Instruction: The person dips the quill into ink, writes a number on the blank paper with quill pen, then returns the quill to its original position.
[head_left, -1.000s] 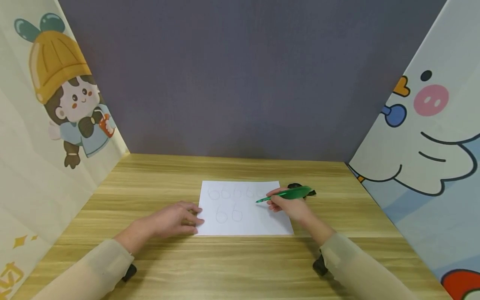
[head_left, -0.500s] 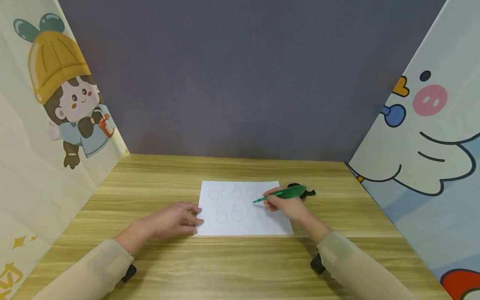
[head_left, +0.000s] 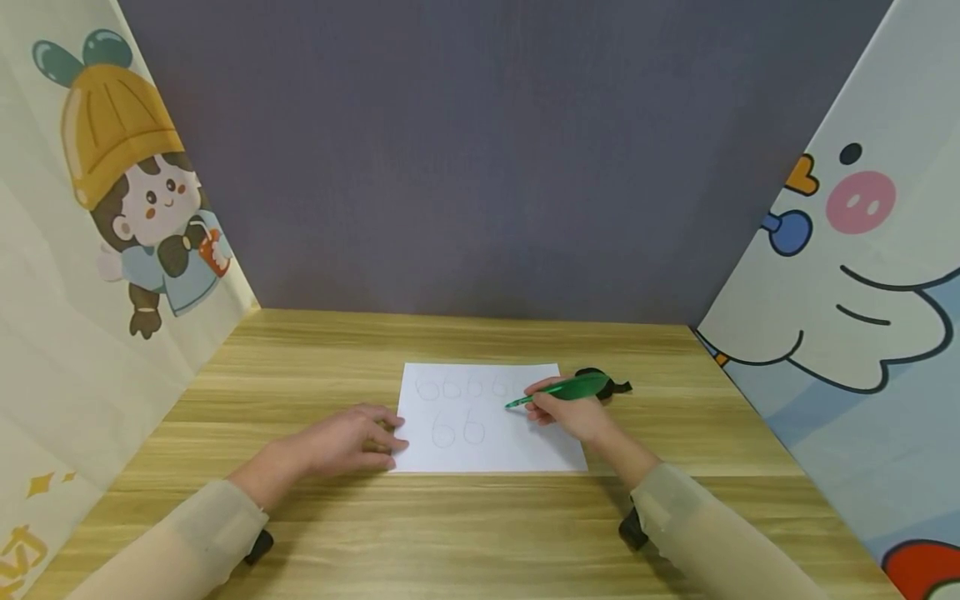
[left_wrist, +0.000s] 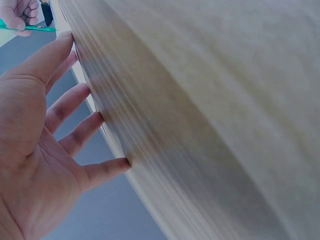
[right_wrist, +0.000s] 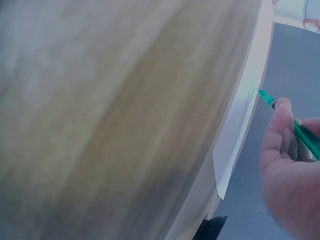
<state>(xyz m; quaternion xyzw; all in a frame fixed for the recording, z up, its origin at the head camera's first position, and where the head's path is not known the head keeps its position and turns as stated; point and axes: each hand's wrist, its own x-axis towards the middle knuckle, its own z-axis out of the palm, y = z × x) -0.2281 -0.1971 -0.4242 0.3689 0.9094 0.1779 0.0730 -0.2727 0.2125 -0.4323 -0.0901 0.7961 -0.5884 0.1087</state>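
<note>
A white sheet of paper [head_left: 525, 452] lies on the wooden table, with faint figures like 6 in two rows. Over its right part my right hand [head_left: 573, 414] pinches a green pen [head_left: 587, 387] with a leaf- or feather-shaped end. The pen's tip points left and down, at or just above the paper right of the lower row; contact cannot be told. In the right wrist view the thumb and fingers close round the pen [right_wrist: 266, 97]. My left hand [head_left: 347, 439] rests at the sheet's left edge, fingers spread and fingertips [left_wrist: 122, 163] on the edge.
A black object [head_left: 622, 387] lies behind my right hand, partly hidden by the pen and hand. A dark grey panel [head_left: 480, 167] stands at the table's back. Printed cartoon sheets [head_left: 52, 333] flank the wooden table [head_left: 480, 533].
My right hand with the pen has shifted slightly left across the paper, mostly in the first half second. The left hand and the sheet stay in place.
</note>
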